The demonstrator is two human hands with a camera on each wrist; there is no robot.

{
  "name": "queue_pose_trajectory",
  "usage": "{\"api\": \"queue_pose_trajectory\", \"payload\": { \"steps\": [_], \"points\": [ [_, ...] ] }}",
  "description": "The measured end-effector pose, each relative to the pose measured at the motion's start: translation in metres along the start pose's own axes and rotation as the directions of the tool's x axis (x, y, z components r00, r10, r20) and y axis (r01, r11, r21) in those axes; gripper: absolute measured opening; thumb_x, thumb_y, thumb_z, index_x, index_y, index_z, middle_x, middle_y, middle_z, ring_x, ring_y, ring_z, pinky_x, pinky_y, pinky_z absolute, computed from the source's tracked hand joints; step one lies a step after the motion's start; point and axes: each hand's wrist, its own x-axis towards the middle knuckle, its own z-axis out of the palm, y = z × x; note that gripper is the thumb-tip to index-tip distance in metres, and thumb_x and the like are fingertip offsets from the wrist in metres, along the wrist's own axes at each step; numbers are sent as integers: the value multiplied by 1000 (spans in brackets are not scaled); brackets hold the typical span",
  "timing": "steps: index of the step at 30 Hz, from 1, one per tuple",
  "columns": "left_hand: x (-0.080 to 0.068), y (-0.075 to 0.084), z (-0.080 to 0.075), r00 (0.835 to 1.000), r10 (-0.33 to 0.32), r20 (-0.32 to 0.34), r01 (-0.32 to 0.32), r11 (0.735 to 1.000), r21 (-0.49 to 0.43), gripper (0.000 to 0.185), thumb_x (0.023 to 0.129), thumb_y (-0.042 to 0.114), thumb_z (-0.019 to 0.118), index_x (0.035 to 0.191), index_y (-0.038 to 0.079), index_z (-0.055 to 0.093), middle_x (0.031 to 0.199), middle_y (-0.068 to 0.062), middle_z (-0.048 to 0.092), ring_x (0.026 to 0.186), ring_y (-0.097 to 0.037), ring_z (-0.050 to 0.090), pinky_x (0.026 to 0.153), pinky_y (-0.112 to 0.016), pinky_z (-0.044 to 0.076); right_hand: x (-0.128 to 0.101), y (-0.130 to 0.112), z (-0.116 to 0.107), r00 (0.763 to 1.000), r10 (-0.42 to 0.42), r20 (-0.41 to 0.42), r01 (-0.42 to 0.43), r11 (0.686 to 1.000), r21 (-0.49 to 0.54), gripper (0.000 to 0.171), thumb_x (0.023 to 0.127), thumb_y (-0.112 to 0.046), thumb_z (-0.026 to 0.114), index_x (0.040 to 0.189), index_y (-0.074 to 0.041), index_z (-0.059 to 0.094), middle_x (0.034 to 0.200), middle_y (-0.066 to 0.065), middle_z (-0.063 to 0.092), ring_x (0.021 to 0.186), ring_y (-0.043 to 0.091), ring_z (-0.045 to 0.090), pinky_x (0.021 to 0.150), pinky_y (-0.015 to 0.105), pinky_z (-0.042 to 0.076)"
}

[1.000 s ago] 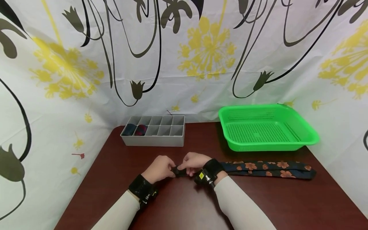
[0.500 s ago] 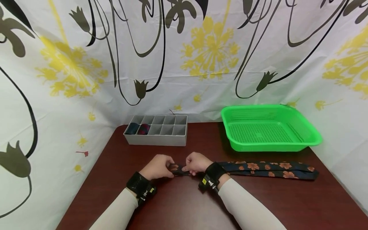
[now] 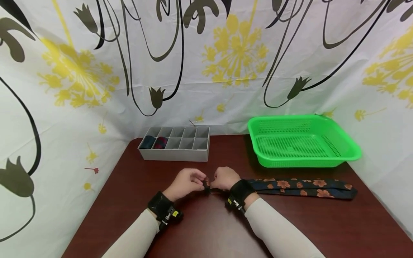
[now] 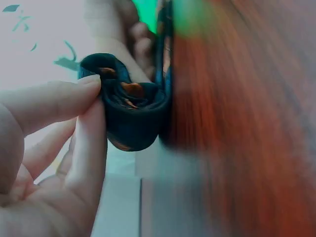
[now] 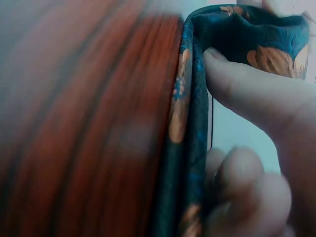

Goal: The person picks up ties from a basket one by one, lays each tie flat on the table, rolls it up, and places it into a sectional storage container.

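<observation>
A dark blue necktie [image 3: 300, 188] with orange flowers lies doubled lengthwise across the table, its left end turned up into a loose roll between the hands. My left hand [image 3: 187, 182] pinches that roll between thumb and fingers. In the left wrist view, the coiled layers of the necktie [image 4: 136, 123] show end-on, close against the table. My right hand [image 3: 226, 178] holds the necktie just right of the roll. Its thumb [image 5: 232, 79] reaches into the fold in the right wrist view, while the other fingers curl beside the flat length.
A grey divided box [image 3: 175, 155] stands at the back left; two front-left compartments hold a dark blue roll [image 3: 148, 142] and a red-and-dark roll [image 3: 160, 143]. At the back right sits a green perforated basket [image 3: 306, 163]. Patterned white cloth [image 3: 180, 79] hangs behind the table.
The necktie's left end, lower and flatter half a second ago, now stands up as a folded roll. My left hand has moved slightly right, closer to my right hand.
</observation>
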Motion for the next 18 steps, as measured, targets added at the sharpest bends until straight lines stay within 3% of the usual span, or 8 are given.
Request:
{"api": "queue_pose_trajectory", "payload": {
  "steps": [3,5,8,11,13,15,18],
  "points": [
    [5,2,8,999,32,-30,-28,992,123,30,84,7,89,111,16,82,109,-1,75,94,-12,72,83,-27,60,-1,5,-2,1000,-25,-2,24,999,-39,47,81,-40,80,49,-21,51,45,-9,41,42,13,46,43,28,32],
    [9,5,13,999,38,-17,-35,983,179,28,84,9,89,110,19,83,109,3,76,97,-11,71,84,-27,59,-1,10,-6,997,-63,44,64,998,-10,41,85,-32,78,53,-21,55,47,-8,46,43,12,49,44,26,36],
    [14,6,19,999,20,32,-26,974,227,25,85,12,89,109,19,84,107,3,78,89,-10,70,77,-28,58,-1,19,-16,975,-122,186,94,984,154,23,87,-13,75,68,-14,62,59,-4,61,48,11,58,49,24,46],
    [19,9,26,998,-6,58,-12,956,293,23,83,16,91,105,20,85,102,6,79,85,-7,65,73,-26,54,-2,28,-29,932,-155,328,30,934,356,10,87,-3,70,84,-6,62,72,3,69,56,13,63,54,23,51],
    [22,12,29,998,-19,54,0,946,325,23,80,17,92,102,21,86,100,8,79,86,-7,62,75,-27,52,-2,32,-35,911,-165,379,-17,902,432,6,89,-4,69,88,-4,64,74,5,70,57,13,64,55,22,52],
    [24,15,30,999,-24,48,6,939,343,23,79,17,93,100,21,86,98,8,79,91,-7,61,79,-28,52,-4,35,-37,907,-165,387,-26,897,442,10,92,-10,72,86,-4,67,69,4,67,56,11,64,55,21,51],
    [24,16,30,996,-9,84,-21,932,361,31,78,19,94,107,20,85,104,6,79,96,-9,64,83,-30,54,-9,36,-37,925,-153,348,6,921,389,21,95,-17,77,77,-7,71,62,0,64,52,8,62,51,19,48]
  ]
}}
